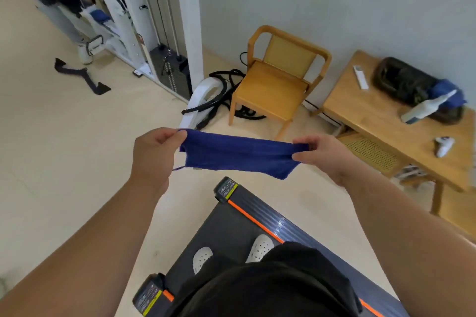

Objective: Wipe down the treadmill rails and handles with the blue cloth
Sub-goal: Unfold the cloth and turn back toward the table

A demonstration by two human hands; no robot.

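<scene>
We stand on the treadmill (pixel 247 234), our left hand (pixel 154 152) and right hand (pixel 322 154) pinching the blue cloth (pixel 239 154) taut by its ends; a loose pinch could drop it.

Against the wall: wooden chair (pixel 278 85), black rope (pixel 226 80) coiled to its left. On the wooden table (pixel 360 116) at right: white remote (pixel 360 77), dark bag (pixel 401 82), white spray bottle (pixel 427 108) touching the bag, white controller (pixel 444 145). Far left: white cable machine (pixel 164 20), black strap (pixel 82 77) on floor.
</scene>
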